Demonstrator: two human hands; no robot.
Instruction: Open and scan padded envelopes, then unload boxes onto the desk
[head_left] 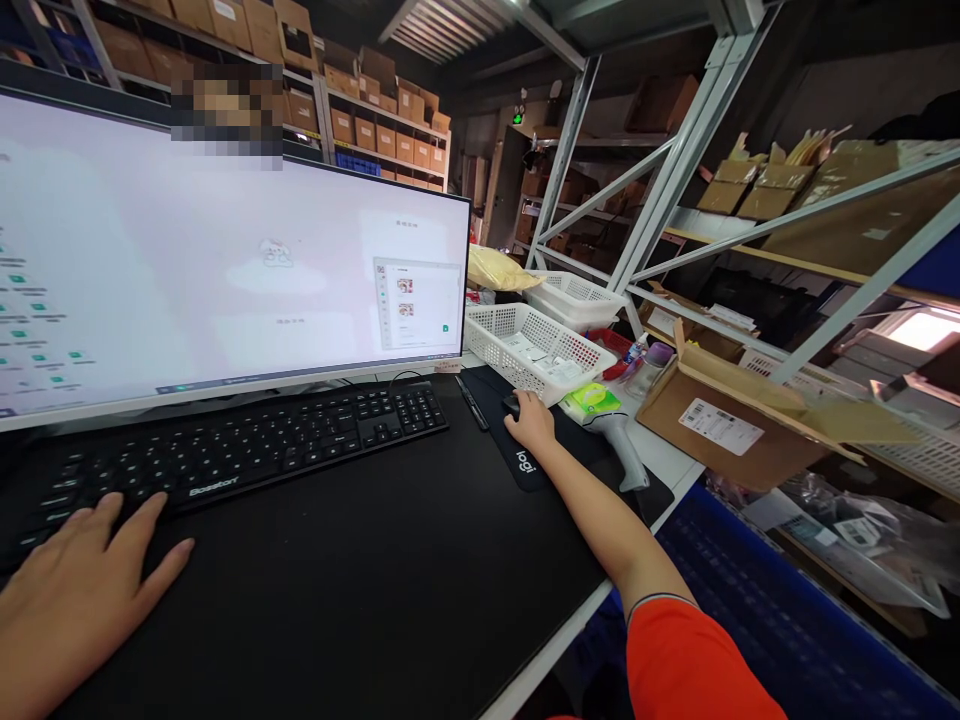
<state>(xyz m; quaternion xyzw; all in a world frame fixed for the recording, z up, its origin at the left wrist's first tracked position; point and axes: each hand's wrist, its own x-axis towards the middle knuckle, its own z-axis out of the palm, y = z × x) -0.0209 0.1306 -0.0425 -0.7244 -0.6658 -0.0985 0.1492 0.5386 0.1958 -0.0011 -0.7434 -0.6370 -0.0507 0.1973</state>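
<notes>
At near left, the left hand [86, 585], partly cut off, is resting open-fingered at the keyboard [300, 445]. Farther right, the right hand [532, 425] is gripping a mostly hidden computer mouse [511, 404] on a mouse pad [519, 478]. Beyond, the monitor [315, 270] is showing illegibly small text.

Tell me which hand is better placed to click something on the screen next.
Likely the right hand: it rests on the mouse, while the left hand is at the keyboard, well away.
</notes>
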